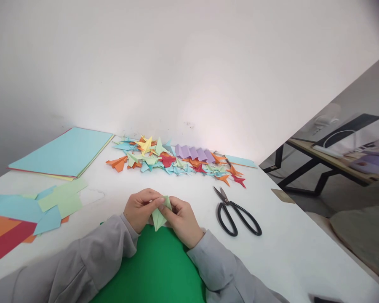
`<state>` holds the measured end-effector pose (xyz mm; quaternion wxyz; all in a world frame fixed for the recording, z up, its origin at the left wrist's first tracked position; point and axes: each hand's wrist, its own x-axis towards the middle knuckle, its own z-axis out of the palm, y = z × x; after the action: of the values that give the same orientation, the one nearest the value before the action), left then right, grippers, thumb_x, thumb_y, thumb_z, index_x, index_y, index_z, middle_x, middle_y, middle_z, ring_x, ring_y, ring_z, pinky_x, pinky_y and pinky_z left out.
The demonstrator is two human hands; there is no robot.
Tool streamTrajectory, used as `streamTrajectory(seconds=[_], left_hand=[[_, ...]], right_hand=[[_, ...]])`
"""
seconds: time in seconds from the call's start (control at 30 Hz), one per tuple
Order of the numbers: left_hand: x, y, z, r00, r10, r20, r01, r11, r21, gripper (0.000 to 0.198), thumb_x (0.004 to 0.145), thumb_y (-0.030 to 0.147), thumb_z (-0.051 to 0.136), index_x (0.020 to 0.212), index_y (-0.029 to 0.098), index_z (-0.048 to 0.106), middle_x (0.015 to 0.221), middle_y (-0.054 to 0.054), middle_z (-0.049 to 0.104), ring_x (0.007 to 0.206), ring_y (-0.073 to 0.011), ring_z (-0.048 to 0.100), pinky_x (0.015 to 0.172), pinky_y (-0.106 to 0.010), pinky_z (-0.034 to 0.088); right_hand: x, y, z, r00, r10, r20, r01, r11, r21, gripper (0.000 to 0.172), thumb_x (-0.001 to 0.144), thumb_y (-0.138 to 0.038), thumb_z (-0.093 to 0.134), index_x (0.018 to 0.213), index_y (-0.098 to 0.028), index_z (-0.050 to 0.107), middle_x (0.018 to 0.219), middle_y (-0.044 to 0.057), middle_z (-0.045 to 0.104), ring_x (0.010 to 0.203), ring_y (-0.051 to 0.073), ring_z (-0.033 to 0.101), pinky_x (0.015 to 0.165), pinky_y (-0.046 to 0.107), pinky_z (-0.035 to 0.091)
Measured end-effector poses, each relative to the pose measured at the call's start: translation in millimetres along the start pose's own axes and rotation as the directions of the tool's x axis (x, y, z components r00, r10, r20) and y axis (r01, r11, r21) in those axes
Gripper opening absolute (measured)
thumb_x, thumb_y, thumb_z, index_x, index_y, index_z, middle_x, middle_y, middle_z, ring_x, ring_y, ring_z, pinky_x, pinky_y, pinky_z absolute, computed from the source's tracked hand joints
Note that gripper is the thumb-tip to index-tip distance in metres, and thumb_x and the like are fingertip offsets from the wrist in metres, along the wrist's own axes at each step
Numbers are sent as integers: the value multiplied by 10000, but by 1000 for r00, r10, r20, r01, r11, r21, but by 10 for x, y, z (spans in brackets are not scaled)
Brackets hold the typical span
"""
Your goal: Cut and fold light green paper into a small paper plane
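Both my hands meet over the near middle of the white table (290,248), pinching a small folded piece of light green paper (158,216). My left hand (141,209) grips its upper left side with fingers closed. From the right, my right hand (182,220) holds it with thumb and fingertips pressed on the fold. The paper's pointed end hangs down over a dark green sheet (154,269) lying under my wrists. Grey sleeves cover both forearms.
Black scissors (236,211) lie to the right of my hands. A heap of several folded paper shapes (177,162) runs along the wall. A stack of coloured sheets (65,152) sits far left, loose paper pieces (25,216) near left. Another table (334,162) stands beyond the right edge.
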<state>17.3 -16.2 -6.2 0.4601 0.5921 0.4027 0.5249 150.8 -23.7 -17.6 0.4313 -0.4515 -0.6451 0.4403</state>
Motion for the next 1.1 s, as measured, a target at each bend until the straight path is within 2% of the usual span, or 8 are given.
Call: streamTrajectory(seconds=[0.17, 0.27, 0.43, 0.6, 0.77, 0.83, 1.0, 1.1], left_hand=[[-3, 10, 12, 999, 28, 28, -28, 999, 15, 147, 650, 211, 623, 778, 192, 693, 780, -51, 616, 764, -173, 563, 693, -284, 449], [-7, 6, 26, 997, 42, 62, -42, 999, 2, 123, 620, 168, 641, 725, 191, 701, 780, -56, 612, 772, -180, 571, 715, -296, 457], [-12, 29, 28, 998, 49, 47, -50, 999, 17, 118, 687, 230, 589, 685, 183, 697, 735, -54, 611, 719, -165, 570, 682, -289, 458], [-11, 56, 8, 1000, -4, 25, 3, 1000, 25, 234, 755, 292, 498, 711, 164, 688, 759, -63, 616, 751, -168, 563, 711, -289, 448], [-6, 17, 11, 999, 0, 48, 1, 1000, -18, 142, 662, 272, 611, 719, 172, 695, 783, -64, 622, 778, -187, 564, 719, -294, 450], [-6, 23, 15, 999, -7, 41, 7, 1000, -17, 161, 677, 290, 592, 709, 173, 698, 776, -61, 632, 772, -184, 567, 721, -290, 448], [11, 73, 7, 983, -168, -69, 165, 985, -48, 317, 728, 397, 503, 709, 142, 690, 771, -70, 661, 753, -185, 581, 714, -294, 441], [33, 33, -3, 953, -294, -67, 280, 946, -162, 338, 715, 419, 516, 736, 124, 681, 764, -82, 664, 685, -182, 588, 639, -299, 452]], right_hand=[[-2, -7, 6, 999, -32, 14, 33, 997, -74, 214, 752, -308, 501, 596, -163, 495, 486, -55, 326, 467, 86, 292, 433, 210, 256], [-4, -20, 5, 998, -48, 42, 52, 994, -100, 166, 752, -277, 491, 662, -154, 556, 497, -49, 345, 474, 89, 301, 440, 212, 259], [-7, -35, 4, 998, -57, 33, 61, 989, -137, 199, 750, -296, 498, 626, -153, 557, 482, -55, 310, 469, 88, 281, 438, 212, 258], [-5, -23, 5, 999, -36, 19, 38, 996, -82, 220, 726, -298, 534, 557, -165, 489, 481, -54, 334, 468, 87, 297, 439, 214, 270], [-1, -6, 3, 1000, -10, 8, 11, 999, -32, 234, 740, -334, 517, 581, -165, 490, 479, -57, 321, 459, 85, 303, 425, 210, 268], [1, -6, 3, 1000, -8, 5, 8, 999, -32, 237, 724, -330, 537, 562, -166, 484, 473, -59, 320, 458, 85, 312, 424, 209, 276], [6, -18, 5, 998, 65, -4, -65, 995, 72, 184, 703, -324, 561, 633, -155, 548, 509, -38, 440, 474, 96, 376, 455, 222, 328], [11, -29, 4, 996, 83, -25, -79, 989, 125, 178, 695, -321, 572, 658, -147, 578, 545, -19, 495, 502, 108, 412, 487, 235, 355]])
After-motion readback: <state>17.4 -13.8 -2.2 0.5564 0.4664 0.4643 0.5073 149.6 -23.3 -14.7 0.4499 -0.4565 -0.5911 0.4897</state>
